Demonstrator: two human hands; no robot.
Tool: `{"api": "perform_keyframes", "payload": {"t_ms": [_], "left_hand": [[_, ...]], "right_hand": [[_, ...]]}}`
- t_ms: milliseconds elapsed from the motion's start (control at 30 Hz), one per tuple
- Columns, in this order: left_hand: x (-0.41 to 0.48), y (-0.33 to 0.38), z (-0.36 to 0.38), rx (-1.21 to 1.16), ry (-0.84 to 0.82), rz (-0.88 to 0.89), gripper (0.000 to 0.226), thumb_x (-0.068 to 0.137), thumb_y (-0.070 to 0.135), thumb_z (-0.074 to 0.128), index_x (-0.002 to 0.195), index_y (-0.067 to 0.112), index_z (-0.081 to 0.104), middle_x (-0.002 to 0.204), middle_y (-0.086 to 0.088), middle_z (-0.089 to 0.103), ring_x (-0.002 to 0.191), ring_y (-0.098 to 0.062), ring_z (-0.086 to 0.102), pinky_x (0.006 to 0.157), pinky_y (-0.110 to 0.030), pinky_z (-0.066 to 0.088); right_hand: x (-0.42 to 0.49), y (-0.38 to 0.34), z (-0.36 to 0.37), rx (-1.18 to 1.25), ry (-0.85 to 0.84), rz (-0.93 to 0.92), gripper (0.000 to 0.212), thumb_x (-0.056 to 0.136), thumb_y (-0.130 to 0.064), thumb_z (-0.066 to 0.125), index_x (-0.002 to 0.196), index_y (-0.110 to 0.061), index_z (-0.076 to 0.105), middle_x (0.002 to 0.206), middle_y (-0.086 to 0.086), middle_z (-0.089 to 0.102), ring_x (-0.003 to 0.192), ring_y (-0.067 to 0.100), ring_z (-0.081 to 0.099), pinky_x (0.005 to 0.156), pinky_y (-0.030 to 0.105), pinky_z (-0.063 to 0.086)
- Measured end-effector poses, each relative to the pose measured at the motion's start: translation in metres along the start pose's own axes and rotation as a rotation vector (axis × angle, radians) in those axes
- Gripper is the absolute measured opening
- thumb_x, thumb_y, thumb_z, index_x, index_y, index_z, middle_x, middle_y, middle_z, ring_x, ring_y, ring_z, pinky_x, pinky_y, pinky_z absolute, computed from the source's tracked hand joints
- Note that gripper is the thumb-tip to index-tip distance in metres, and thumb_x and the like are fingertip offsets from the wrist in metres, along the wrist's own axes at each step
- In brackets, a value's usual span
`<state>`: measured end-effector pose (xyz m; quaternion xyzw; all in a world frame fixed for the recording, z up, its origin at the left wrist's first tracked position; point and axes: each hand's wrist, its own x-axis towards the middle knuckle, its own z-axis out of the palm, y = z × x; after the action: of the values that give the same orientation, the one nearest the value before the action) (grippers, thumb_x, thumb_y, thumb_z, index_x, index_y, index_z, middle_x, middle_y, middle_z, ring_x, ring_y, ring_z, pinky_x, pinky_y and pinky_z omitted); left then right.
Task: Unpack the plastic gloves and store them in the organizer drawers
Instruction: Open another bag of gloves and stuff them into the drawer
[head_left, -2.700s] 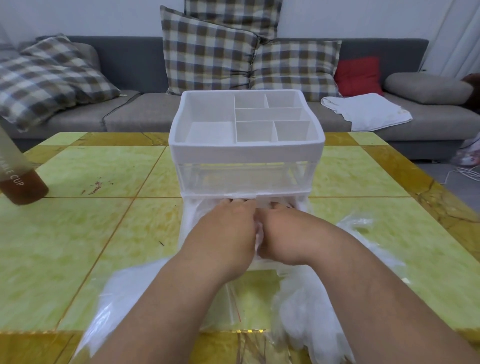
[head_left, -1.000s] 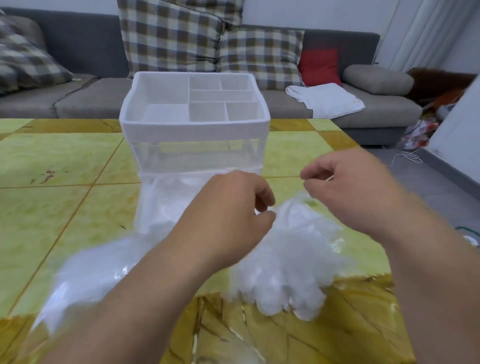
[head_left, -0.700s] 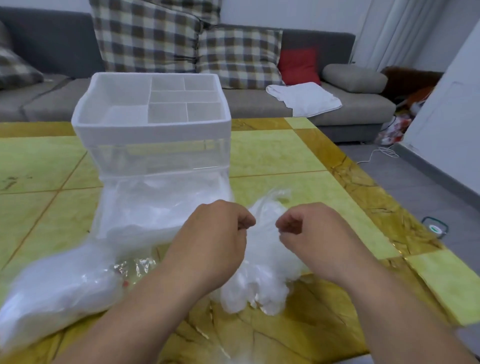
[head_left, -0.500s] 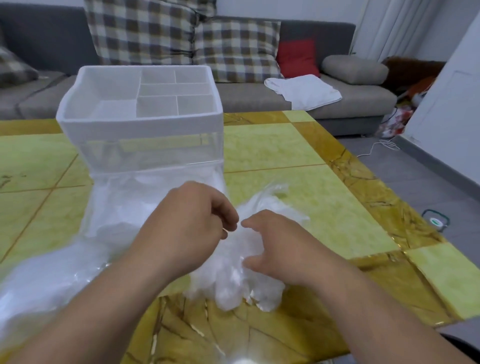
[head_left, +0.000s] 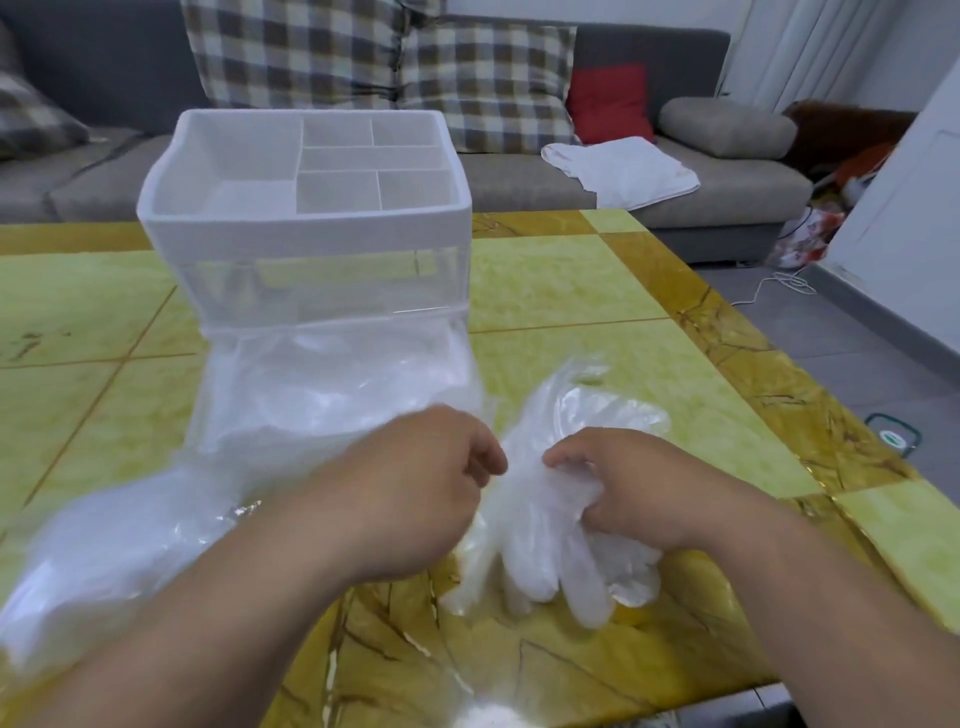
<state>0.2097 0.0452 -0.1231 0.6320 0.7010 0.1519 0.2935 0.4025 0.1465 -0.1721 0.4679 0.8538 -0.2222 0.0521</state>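
Closing since a moment ago, our right hand now clutches the plastic gloves near the front edge of the table. Our left hand curls beside them, and we can't tell its grip. Behind, the organizer has its bottom drawer pulled out.

Both my bare forearms reach in from the lower edge and angle toward each other, so the two hands sit close together, just apart, near the middle of the view. My left hand shows its back to the camera, fingers curled under and fingertips pointing toward the right hand; I cannot tell whether they pinch anything. My right hand lies knuckles up with the wrist bent slightly inward, its fingers and thumb curled round a bunch of plastic gloves, gripping it from above.
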Motion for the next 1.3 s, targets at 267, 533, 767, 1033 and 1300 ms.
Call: {"api": "perform_keyframes", "payload": {"t_ms": [267, 533, 767, 1033, 1300], "left_hand": [[0.026, -0.022, 0.055, 0.062, -0.152, -0.008, 0.067, 0.094, 0.010, 0.044, 0.154, 0.035, 0.029, 0.152, 0.011, 0.045, 0.135, -0.012, 0.046, 0.109, -0.029, 0.041], [0.025, -0.015, 0.067, -0.161, -0.027, 0.027, 0.072, 0.090, -0.004, 0.036, 0.154, 0.028, 0.032, 0.161, 0.012, 0.024, 0.147, -0.005, 0.022, 0.115, -0.015, 0.017], [0.013, 0.007, 0.068, 0.094, 0.065, 0.275, 0.091, 0.083, -0.004, 0.040, 0.159, 0.030, 0.003, 0.162, 0.021, -0.007, 0.147, 0.003, -0.007, 0.111, -0.007, -0.006], [0.008, 0.004, 0.077, 0.327, 0.137, 0.541, 0.080, 0.071, 0.014, 0.025, 0.149, 0.027, 0.037, 0.162, 0.006, 0.025, 0.141, -0.016, 0.035, 0.112, -0.028, 0.032], [0.005, 0.020, 0.056, -0.469, 0.323, 0.187, 0.023, 0.090, 0.017, 0.056, 0.099, 0.038, 0.057, 0.111, 0.023, 0.060, 0.102, 0.007, 0.057, 0.085, -0.010, 0.043]], "right_hand": [[-0.002, 0.003, 0.000, -0.007, -0.036, -0.049, 0.066, 0.084, -0.014, 0.066, 0.141, -0.039, 0.046, 0.138, -0.020, 0.048, 0.127, 0.005, 0.047, 0.101, 0.022, 0.042], [-0.010, 0.005, -0.016, 0.063, -0.229, -0.087, 0.077, 0.081, -0.001, 0.055, 0.148, -0.036, 0.041, 0.148, -0.016, 0.042, 0.135, 0.005, 0.042, 0.109, 0.027, 0.041], [-0.007, 0.004, -0.028, 0.827, 0.178, 0.242, 0.030, 0.091, -0.031, 0.065, 0.097, -0.003, 0.074, 0.093, 0.012, 0.077, 0.083, 0.018, 0.072, 0.083, 0.041, 0.057], [-0.003, -0.003, -0.032, 1.082, 0.395, 0.422, 0.003, 0.089, -0.005, 0.064, 0.087, -0.003, 0.064, 0.066, 0.013, 0.068, 0.055, 0.024, 0.068, 0.054, 0.033, 0.055], [-0.034, 0.017, -0.069, 1.603, 0.440, 0.088, 0.033, 0.085, 0.005, 0.050, 0.114, 0.003, 0.068, 0.116, 0.021, 0.070, 0.108, 0.037, 0.068, 0.100, 0.053, 0.049]]}}
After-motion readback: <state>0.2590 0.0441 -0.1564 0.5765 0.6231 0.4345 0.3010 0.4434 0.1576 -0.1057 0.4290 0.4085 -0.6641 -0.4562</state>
